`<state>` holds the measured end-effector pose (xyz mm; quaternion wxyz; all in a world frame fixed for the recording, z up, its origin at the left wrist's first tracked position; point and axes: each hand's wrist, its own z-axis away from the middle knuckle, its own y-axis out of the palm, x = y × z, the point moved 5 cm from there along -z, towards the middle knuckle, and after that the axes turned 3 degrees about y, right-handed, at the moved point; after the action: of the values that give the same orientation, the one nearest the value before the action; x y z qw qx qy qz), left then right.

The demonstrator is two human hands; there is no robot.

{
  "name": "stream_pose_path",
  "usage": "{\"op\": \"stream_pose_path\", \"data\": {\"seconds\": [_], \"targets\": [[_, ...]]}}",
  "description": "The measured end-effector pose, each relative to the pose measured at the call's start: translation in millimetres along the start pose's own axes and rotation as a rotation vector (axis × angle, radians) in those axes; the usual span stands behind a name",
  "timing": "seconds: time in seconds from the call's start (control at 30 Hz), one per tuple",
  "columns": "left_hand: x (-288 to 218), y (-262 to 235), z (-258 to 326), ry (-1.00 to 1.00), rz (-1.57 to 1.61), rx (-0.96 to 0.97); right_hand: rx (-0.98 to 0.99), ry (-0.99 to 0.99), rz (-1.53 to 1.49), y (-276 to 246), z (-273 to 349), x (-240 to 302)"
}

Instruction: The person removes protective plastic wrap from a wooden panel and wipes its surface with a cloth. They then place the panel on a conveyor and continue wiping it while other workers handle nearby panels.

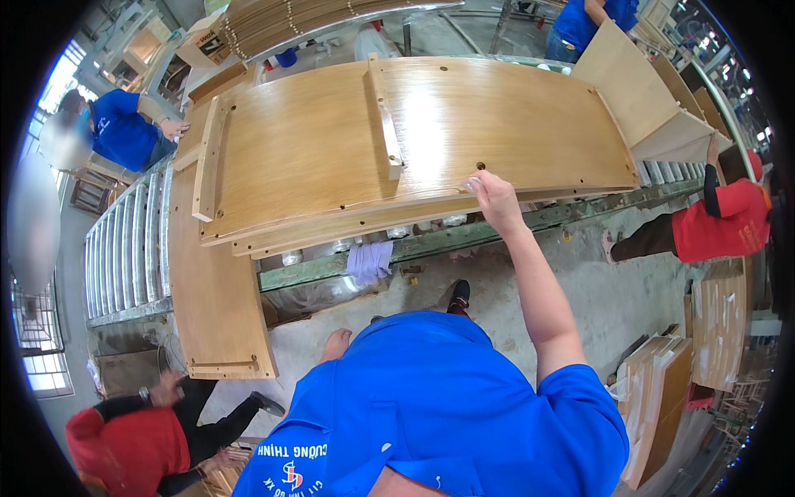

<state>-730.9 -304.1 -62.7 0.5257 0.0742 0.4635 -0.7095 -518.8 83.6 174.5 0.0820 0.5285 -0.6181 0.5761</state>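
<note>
A large curved wooden panel (331, 141) with a glossy oak finish lies on a green roller conveyor (464, 236); two wooden battens are fixed across it. My right hand (490, 197) reaches forward, fingers curled over the panel's near edge, just below a small drilled hole (480, 166). A thinner wooden strip (348, 225) sticks out under that edge. My left hand (335, 342) hangs low by my blue shirt, loosely closed, with nothing seen in it.
A white cloth (368, 261) hangs off the conveyor rail. Another long panel (217, 298) lies at the left over the rollers (124, 257). Co-workers stand left (124, 132), lower left (132, 443), right (720, 224) and far (592, 21). Stacked boards (658, 398) sit at the lower right.
</note>
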Motion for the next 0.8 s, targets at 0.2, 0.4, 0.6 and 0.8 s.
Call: {"op": "stream_pose_path", "data": {"seconds": [0.2,0.4,0.6,0.8], "targets": [[-16.4,0.0,-5.3,0.021,-0.053,0.0,-0.049,0.072,0.037,-30.6,6.2,-29.7],[-25.2,1.2,-1.1,-0.008,-0.073,0.003,-0.057,0.056,0.029,-37.0,8.4,-38.5],[-33.3,9.1,-2.7,-0.042,-0.069,0.016,-0.006,0.017,0.066,-38.0,4.1,-45.4],[-53.6,19.6,-12.4,-0.027,-0.078,0.028,-0.033,0.043,0.034,-59.8,6.1,-65.0]]}}
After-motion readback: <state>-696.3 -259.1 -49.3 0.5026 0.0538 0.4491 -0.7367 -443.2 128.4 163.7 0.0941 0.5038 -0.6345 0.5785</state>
